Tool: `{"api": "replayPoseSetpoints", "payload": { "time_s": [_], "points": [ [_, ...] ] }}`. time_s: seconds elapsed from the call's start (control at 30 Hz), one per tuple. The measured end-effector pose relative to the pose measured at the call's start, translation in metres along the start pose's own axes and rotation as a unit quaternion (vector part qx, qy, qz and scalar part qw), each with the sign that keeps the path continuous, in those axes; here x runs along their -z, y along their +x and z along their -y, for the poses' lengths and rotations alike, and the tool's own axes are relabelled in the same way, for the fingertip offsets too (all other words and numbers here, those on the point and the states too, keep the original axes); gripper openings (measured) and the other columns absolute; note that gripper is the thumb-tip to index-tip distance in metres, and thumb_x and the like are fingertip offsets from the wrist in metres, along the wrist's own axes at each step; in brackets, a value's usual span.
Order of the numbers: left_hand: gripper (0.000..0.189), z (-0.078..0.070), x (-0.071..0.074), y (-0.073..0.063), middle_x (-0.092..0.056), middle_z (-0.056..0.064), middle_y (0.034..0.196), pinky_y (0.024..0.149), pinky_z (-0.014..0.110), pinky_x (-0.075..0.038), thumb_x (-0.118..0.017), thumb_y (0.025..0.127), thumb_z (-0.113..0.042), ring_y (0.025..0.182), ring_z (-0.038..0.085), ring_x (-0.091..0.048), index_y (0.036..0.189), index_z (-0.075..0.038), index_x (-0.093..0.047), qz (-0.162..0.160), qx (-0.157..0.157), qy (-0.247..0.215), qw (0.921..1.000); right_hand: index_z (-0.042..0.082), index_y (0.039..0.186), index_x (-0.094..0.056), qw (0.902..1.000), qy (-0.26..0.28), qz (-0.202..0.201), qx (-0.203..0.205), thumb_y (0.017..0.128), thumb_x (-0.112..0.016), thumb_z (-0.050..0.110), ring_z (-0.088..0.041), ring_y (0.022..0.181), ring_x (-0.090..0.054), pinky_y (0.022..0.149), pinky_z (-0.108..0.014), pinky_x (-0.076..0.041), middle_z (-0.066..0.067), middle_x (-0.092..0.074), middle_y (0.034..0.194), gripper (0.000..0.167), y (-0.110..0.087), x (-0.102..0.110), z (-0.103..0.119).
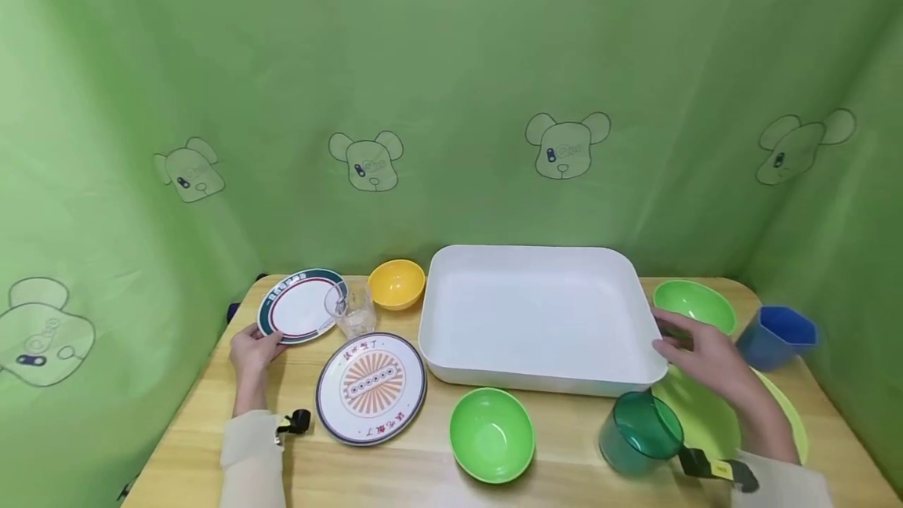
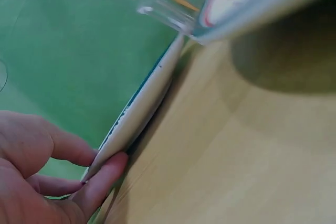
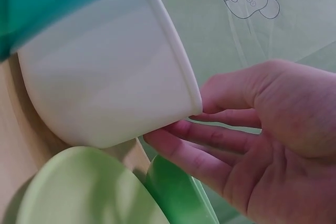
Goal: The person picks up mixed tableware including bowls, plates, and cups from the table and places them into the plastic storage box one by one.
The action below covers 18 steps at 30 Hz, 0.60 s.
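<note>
At the back left, my left hand [image 1: 255,351] pinches the near rim of a white oval plate [image 1: 305,308] with a dark green border. In the left wrist view that plate [image 2: 142,108] appears edge-on, thumb and fingers [image 2: 107,174] on either side of its rim. My right hand [image 1: 705,351] is at the right side of a large white rectangular tray [image 1: 539,382], thumb at the rim and fingers along the outer wall. The right wrist view has the tray's corner [image 3: 115,77] between thumb and fingers [image 3: 205,140].
A clear glass [image 1: 356,316] and yellow bowl [image 1: 397,286] stand left of the tray. Nearer lie a patterned plate [image 1: 371,389], a green bowl [image 1: 491,435] and a green cup [image 1: 638,437]. On the right are another green bowl [image 1: 694,302], a blue cup [image 1: 776,339] and a lime plate [image 1: 698,414].
</note>
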<state>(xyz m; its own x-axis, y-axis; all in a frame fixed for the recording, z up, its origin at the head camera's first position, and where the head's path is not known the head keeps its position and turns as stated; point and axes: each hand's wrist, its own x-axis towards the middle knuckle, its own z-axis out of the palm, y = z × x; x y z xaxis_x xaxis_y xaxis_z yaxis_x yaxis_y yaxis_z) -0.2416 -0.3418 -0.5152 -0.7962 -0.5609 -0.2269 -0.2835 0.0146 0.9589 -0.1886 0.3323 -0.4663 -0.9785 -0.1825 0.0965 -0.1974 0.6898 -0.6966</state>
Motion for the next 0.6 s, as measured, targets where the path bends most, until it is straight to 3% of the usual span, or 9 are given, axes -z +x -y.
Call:
{"api": "replayPoseSetpoints", "payload": {
  "time_s": [0.2,0.43,0.6],
  "points": [
    [0.067,-0.004,0.01,0.001,-0.052,0.022,0.127,0.08,0.024,-0.062,-0.054,0.095,0.012,0.067,0.003,-0.067,0.156,0.009,-0.027,0.004,0.056,-0.072,0.9958,-0.011,0.148,-0.044,0.9999,0.016,0.0,-0.005,0.102,-0.063,0.011,-0.05,0.117,-0.061,0.082,-0.003,-0.046,-0.036,-0.05,0.143,0.055,0.0,-0.002,0.002],
    [0.075,-0.013,0.022,-0.002,-0.064,0.001,0.081,0.079,0.021,-0.061,-0.053,0.093,0.013,0.07,0.006,-0.07,0.159,0.006,-0.018,0.024,0.082,-0.126,0.9884,-0.01,0.148,-0.045,0.9997,0.025,-0.006,-0.005,0.102,-0.063,0.011,-0.049,0.117,-0.062,0.083,-0.004,-0.046,-0.035,-0.05,0.144,0.054,0.002,-0.001,0.003],
    [0.078,-0.02,0.032,-0.011,-0.067,0.001,0.073,0.076,0.024,-0.062,-0.054,0.093,0.016,0.069,0.01,-0.072,0.16,0.001,-0.018,0.023,0.114,-0.176,0.9776,-0.011,0.147,-0.045,0.9994,0.03,-0.003,-0.018,0.101,-0.063,0.009,-0.049,0.117,-0.062,0.083,-0.006,-0.047,-0.035,-0.051,0.143,0.053,-0.006,-0.002,0.002]
  ]
}}
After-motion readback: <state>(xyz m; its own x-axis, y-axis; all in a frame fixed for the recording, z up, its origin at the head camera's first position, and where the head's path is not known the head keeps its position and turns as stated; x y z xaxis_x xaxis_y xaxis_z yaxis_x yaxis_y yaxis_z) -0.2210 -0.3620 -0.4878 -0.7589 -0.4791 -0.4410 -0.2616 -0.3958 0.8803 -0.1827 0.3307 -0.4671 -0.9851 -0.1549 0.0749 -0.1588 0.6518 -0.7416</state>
